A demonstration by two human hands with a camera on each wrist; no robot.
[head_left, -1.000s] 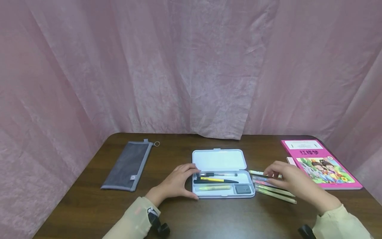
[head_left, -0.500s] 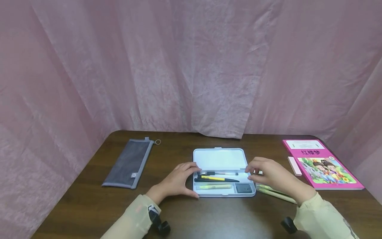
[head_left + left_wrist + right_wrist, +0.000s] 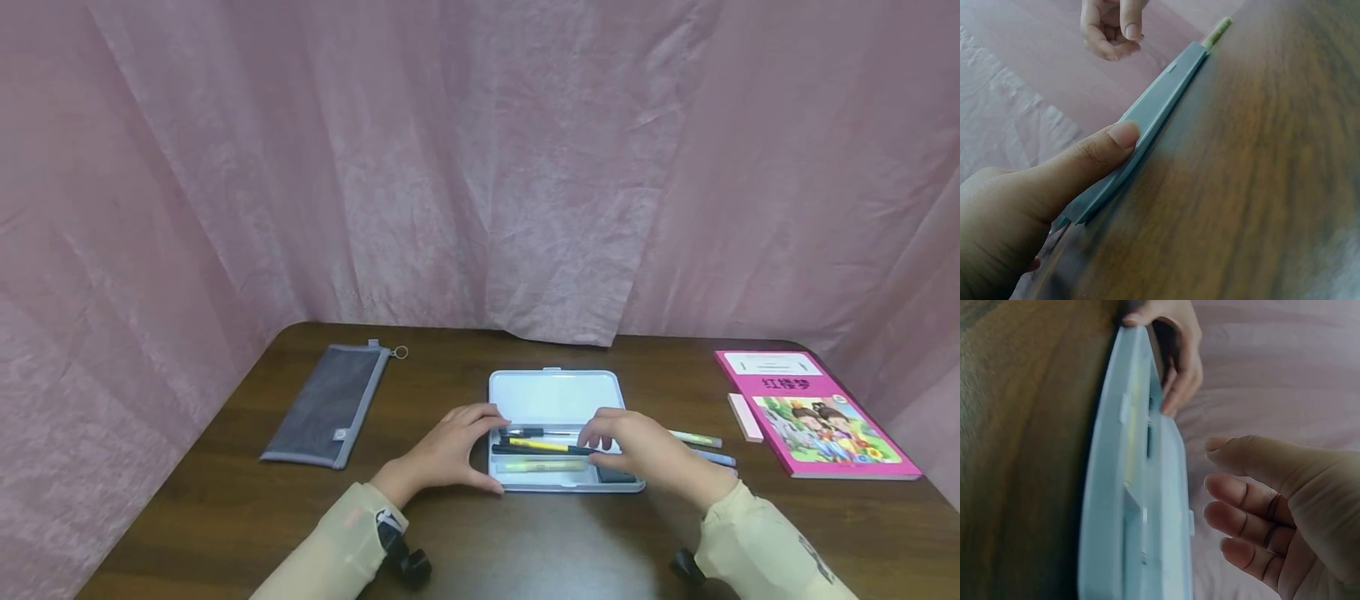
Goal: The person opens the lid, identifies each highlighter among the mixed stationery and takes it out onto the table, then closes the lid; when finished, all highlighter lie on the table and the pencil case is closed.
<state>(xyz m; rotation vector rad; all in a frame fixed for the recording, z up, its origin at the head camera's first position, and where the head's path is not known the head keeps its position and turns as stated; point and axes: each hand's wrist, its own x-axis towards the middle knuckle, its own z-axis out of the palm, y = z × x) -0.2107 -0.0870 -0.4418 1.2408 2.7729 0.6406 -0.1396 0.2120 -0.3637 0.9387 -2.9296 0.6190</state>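
A white pencil case [image 3: 557, 393] lies with its lid folded back in the head view. In it are a clear pen [image 3: 534, 432], a yellow-and-black pen [image 3: 538, 445], a pale yellow highlighter [image 3: 543, 467] and a dark grey eraser [image 3: 617, 475], partly covered. My left hand [image 3: 450, 454] grips the case's left end, its thumb [image 3: 1124, 135] against the front wall. Over the right half of the case hovers my right hand [image 3: 637, 446], fingertips close to the black end of the yellow pen. In the right wrist view its fingers [image 3: 1235, 509] bend loosely with nothing between them.
Pens, among them a green-and-white one [image 3: 697, 439] and a blue one [image 3: 716, 457], lie right of the case, partly behind my right hand. A white block [image 3: 745, 417] sits beside a pink book [image 3: 817, 417]. A grey zip pouch [image 3: 326, 407] lies at left.
My right hand has moved left from the loose pens to over the pencil case. My left hand keeps its grip on the case's left end.
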